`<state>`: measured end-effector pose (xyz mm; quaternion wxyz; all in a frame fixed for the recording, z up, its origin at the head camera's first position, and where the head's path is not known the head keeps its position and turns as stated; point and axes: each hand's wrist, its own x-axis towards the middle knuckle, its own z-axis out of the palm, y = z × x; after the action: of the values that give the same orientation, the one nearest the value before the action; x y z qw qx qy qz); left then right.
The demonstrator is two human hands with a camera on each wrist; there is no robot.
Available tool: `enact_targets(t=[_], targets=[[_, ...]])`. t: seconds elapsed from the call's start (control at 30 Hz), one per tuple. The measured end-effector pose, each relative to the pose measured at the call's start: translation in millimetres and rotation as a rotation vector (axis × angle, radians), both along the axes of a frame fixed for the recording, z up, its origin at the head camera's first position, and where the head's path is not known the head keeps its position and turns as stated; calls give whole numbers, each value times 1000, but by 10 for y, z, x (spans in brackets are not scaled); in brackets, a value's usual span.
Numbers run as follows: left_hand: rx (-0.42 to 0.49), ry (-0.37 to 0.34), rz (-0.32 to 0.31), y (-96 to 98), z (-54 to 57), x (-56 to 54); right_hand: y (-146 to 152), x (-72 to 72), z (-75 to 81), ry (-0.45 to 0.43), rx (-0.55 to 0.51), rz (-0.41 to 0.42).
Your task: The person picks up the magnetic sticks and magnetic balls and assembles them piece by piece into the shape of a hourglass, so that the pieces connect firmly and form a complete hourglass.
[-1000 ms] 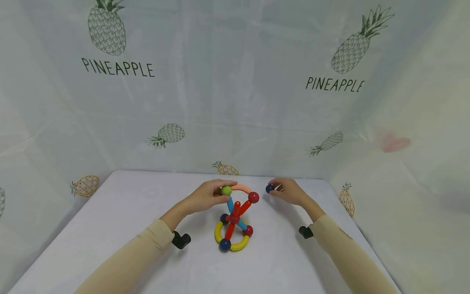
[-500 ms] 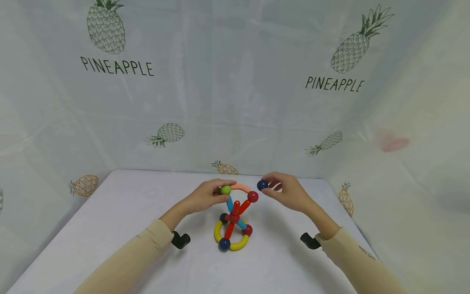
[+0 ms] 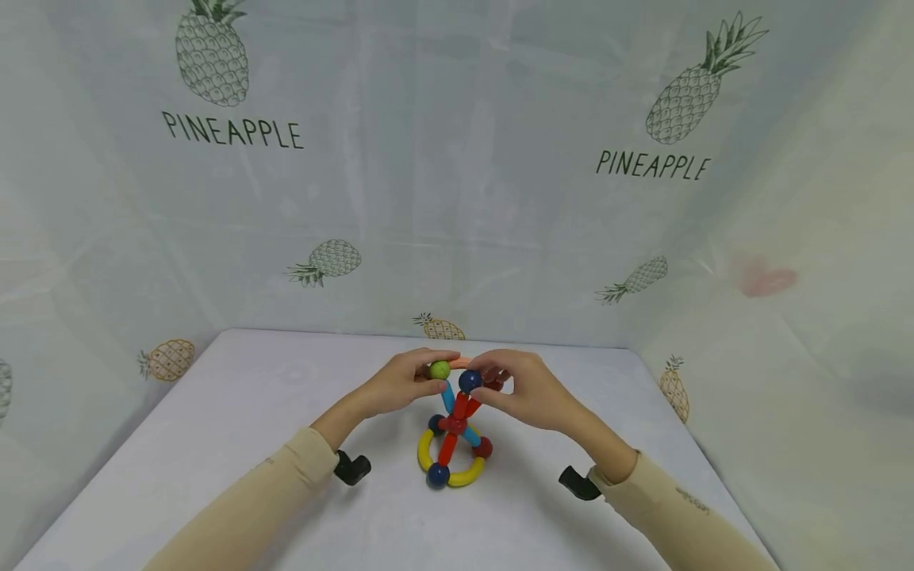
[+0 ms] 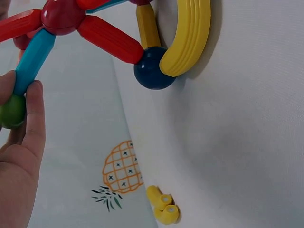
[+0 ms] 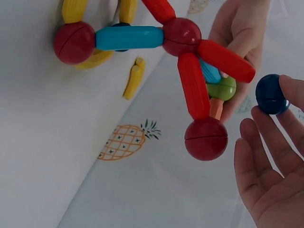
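A magnetic ball-and-stick model (image 3: 455,426) stands on the white table, its base a ring of curved yellow sticks. My left hand (image 3: 400,385) grips the green ball (image 4: 13,112) at the model's upper left, where a light-blue stick (image 4: 34,61) joins it. Between thumb and fingertips, my right hand (image 3: 528,392) pinches a dark blue ball (image 5: 270,94). That ball is close to the free end of a red stick (image 5: 228,61), with a small gap in the right wrist view. An upper red ball (image 5: 206,138) is mostly covered by the right hand in the head view.
Loose yellow curved pieces (image 4: 164,206) lie near the table edge in the left wrist view. A pale curtain (image 3: 457,198) printed with pineapples hangs behind and beside the table. Black wrist mounts (image 3: 352,467) stick out from both sleeves.
My right hand has carried the dark blue ball leftward from the right side to the model's top. The left hand keeps its grip on the green ball, and the model stays in place.
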<state>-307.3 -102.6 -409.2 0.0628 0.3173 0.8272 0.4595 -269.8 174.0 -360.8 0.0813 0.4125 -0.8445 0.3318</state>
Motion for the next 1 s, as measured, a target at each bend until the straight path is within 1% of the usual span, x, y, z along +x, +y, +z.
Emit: enact_targets(t=[0.17,0.47,0.8,0.93,1.0], targets=[[8,-7,1,10,19,22,-31,12,-9,-18,14,3],[16,-5,-4,-18,-14,7,-53,18,-20,-44,22,10],[12,-5,5,-20,-8,16,-55,11,-17,-66,18,20],[-2,-1,10,-15,-3,14,-20,0,-36,-53,13,14],[-4,5,10,-21,-5,14,1,-21,-53,-32,11,-13]])
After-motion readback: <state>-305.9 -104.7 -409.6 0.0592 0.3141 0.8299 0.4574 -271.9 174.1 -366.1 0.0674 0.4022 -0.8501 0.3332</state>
